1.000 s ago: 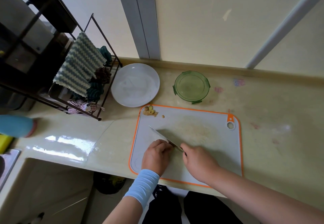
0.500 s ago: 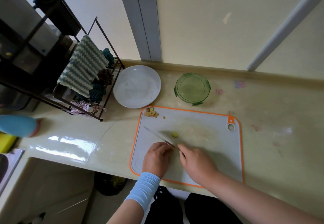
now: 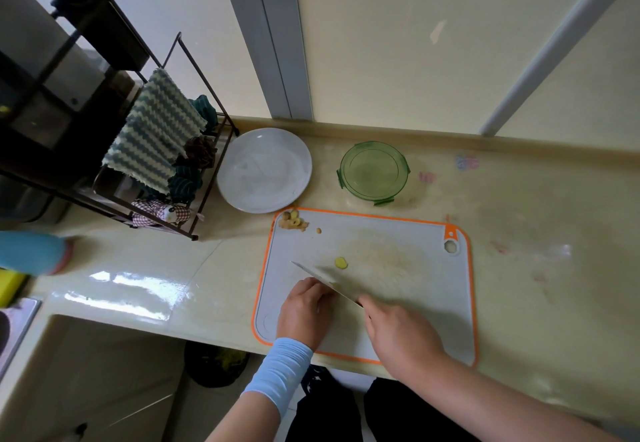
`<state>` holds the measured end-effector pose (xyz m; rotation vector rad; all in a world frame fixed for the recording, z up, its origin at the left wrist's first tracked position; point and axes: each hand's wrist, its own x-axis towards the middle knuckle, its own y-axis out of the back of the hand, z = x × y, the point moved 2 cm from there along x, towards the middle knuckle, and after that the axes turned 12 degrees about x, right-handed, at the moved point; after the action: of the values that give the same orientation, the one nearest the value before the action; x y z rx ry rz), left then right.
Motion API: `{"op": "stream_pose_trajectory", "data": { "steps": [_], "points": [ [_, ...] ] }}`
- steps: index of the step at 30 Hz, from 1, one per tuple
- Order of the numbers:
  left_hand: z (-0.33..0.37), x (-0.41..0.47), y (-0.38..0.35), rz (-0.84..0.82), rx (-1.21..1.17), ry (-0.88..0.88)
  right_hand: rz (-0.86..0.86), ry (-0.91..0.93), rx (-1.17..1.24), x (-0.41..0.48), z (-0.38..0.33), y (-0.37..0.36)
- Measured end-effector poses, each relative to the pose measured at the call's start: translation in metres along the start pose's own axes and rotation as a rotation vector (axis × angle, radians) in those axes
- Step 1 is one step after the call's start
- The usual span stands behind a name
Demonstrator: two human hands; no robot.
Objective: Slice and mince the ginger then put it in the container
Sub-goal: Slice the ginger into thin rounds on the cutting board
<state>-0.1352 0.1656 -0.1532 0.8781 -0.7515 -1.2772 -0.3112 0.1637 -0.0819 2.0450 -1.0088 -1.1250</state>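
Observation:
A white cutting board (image 3: 408, 289) with an orange rim lies on the counter. One yellow ginger slice (image 3: 341, 263) sits near the board's middle, just beyond the knife (image 3: 320, 277). Ginger peel and scraps (image 3: 293, 223) are heaped at the board's far left corner. My right hand (image 3: 398, 331) grips the knife handle, the blade pointing left and away. My left hand (image 3: 306, 306) has its fingers curled down on the board right behind the blade, and whatever it holds is hidden beneath them. The green round container (image 3: 373, 172) stands behind the board.
A white plate (image 3: 265, 170) sits left of the container. A black wire rack (image 3: 166, 151) with striped cloths stands further left. A blue object (image 3: 33, 253) lies at the left edge, near the sink corner (image 3: 14, 324). The counter's front edge runs under my wrists.
A ginger slice has appeared on the board beyond the blade. The knife has shifted slightly, with both hands staying close together near the board's front.

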Motion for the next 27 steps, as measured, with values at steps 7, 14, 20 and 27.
{"op": "stream_pose_trajectory", "data": {
  "steps": [7, 14, 20, 27],
  "points": [
    [-0.002, 0.001, -0.003, -0.032, 0.002, 0.000, -0.011, -0.004, 0.022, 0.004, 0.001, 0.003],
    [-0.002, 0.001, -0.002, -0.029, 0.008, -0.002, -0.021, 0.011, 0.024, 0.003, -0.001, 0.004],
    [-0.003, 0.001, -0.003, -0.022, -0.015, -0.009, -0.026, 0.024, 0.079, 0.010, 0.002, 0.003],
    [-0.005, 0.002, -0.003, -0.024, -0.030, -0.013, -0.035, 0.038, 0.103, 0.013, 0.006, 0.000]
  ]
}}
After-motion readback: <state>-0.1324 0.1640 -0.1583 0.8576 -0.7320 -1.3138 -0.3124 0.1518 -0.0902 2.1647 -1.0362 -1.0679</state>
